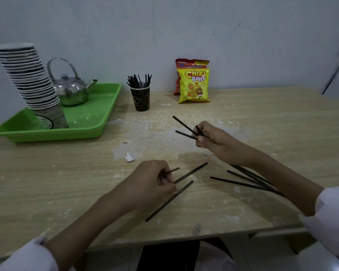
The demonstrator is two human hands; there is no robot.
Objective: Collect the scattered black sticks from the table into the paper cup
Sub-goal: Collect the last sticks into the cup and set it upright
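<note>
left hand [153,180] pinches one black stick [174,169]

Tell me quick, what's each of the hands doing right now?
Left hand: closed, pinching a stick.
Right hand: closed, holding sticks.

The table [47,182] is pale wood-grain board, matt, scuffed, with its surface layer flaking in whitish patches. A green tray [47,134] is glossy plastic. The kettle [70,90] is shiny polished metal. The stacked cups [30,81] and the dark paper cup [142,100] look matt paper. The black sticks [169,201] are smooth and matt. The snack bags [194,87] are glossy film. The sleeves [331,216] are white cloth.
</note>
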